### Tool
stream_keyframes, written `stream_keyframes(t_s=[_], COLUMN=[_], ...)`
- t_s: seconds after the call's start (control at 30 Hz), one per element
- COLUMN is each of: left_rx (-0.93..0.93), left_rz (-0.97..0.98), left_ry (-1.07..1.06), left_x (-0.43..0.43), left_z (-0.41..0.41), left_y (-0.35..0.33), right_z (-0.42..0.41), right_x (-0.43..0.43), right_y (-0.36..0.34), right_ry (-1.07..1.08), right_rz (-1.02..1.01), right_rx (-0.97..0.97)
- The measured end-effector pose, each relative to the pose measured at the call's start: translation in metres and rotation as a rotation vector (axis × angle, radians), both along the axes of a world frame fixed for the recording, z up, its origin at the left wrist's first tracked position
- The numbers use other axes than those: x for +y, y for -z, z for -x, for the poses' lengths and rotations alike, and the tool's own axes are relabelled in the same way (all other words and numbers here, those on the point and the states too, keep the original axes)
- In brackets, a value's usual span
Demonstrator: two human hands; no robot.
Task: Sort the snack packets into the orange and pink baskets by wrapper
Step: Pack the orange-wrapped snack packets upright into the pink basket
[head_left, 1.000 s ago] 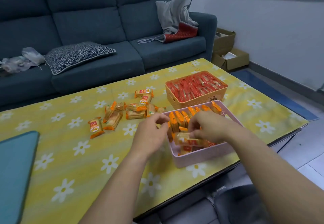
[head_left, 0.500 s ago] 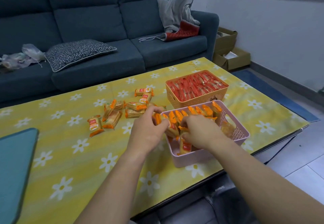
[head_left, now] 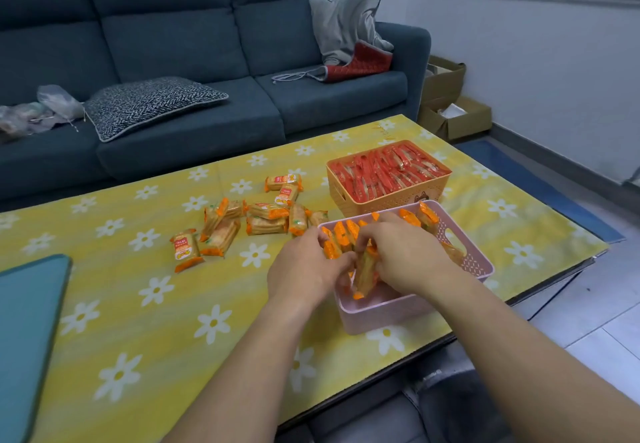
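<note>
fingers (head_left: 364, 238) of the right hand (head_left: 407, 255) and those of the left hand (head_left: 304, 271) are clenched on one orange-ended packet (head_left: 363, 274), pinching it from either side just right of the frame's centre. behind everything, the dark blue sofa (head_left: 173, 44) fills the upper left. below it the desk (head_left: 138, 304), under a yellow daisy cloth, runs across the middle, with a teal pad (head_left: 27, 321) at the left edge. the orange basket (head_left: 349, 204), upper right of centre, is packed with red-wrapped packets. the pink basket (head_left: 381, 311) sits just in front of it, touching or nearly so, with a row (head_left: 343, 234) of orange-wrapped packets standing on end along its far side. the loose packets (head_left: 242, 222), all orange-wrapped as far as i can tell, lie scattered on the cloth left of the baskets. a second ago the held packet lay flat between the hands above the basket's near end; now it stands tipped on end, its lower tip down inside the pink basket next to the row. i judge it is being slotted in upright like its neighbours. that makes one more orange wrapper nearly sorted, while the scatter on the cloth looks unchanged and is still to be moved.
</note>
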State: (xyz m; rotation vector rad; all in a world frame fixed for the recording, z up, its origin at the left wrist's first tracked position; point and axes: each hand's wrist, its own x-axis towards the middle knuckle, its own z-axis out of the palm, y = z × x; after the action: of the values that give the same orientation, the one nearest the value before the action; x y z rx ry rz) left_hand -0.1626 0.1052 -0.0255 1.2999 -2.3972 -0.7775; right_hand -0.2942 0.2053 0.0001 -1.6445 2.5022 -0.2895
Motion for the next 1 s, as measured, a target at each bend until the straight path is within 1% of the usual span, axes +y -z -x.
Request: stream_keyframes(t_s=[0.07, 0.13, 0.2, 0.27, 0.33, 0.43, 0.53, 0.6, 0.67, 0.73, 0.87, 0.93, 1.0], left_rx=[-0.088, -0.111, -0.030, 0.064, 0.079, 0.060, -0.032, -0.071, -0.124, -0.167, -0.242, -0.276, -0.284], left_rz=[0.033, 0.017, -0.016, -0.014, -0.025, -0.054, 0.007, 0.057, 0.122, 0.185, 0.228, 0.249, 0.254], left_ry=[-0.004, -0.007, 0.008, 0.080, 0.167, 0.275, 0.329, 0.320, 0.304, 0.280, 0.245, 0.238, 0.227], left_x=[0.000, 0.000, -0.001, -0.001, 0.000, -0.001, -0.002, 0.000, 0.003, 0.005, 0.009, 0.011, 0.011], left_z=[0.003, 0.006, 0.008, 0.008, 0.007, 0.003, 0.004, 0.006, 0.008, 0.010, 0.016, 0.019, 0.020], left_y=[0.003, 0.009, 0.013, 0.012, 0.009, 0.011, 0.016, 0.015, 0.014, 0.013, 0.010, 0.011, 0.011], right_z=[0.001, -0.002, -0.007, -0.011, -0.011, -0.004, 0.004, 0.014, 0.026, 0.038, 0.043, 0.040, 0.039], right_x=[-0.003, -0.010, -0.018, -0.022, -0.023, -0.021, -0.017, -0.011, -0.003, 0.005, 0.009, 0.007, 0.006], right_y=[0.003, 0.010, 0.018, 0.025, 0.030, 0.034, 0.030, 0.023, 0.017, 0.014, 0.021, 0.023, 0.021], right_ry=[-0.023, -0.062, -0.090, -0.109, -0.112, -0.071, -0.024, 0.033, 0.103, 0.135, 0.093, 0.054, 0.027], right_rz=[0.066, 0.096, 0.116, 0.129, 0.133, 0.213, 0.265, 0.296, 0.347, 0.328, 0.022, -0.029, -0.011], right_rx=[-0.017, -0.026, 0.005, 0.036, 0.020, -0.141, -0.308, -0.348, -0.264, -0.126, 0.001, 0.058, 0.089])
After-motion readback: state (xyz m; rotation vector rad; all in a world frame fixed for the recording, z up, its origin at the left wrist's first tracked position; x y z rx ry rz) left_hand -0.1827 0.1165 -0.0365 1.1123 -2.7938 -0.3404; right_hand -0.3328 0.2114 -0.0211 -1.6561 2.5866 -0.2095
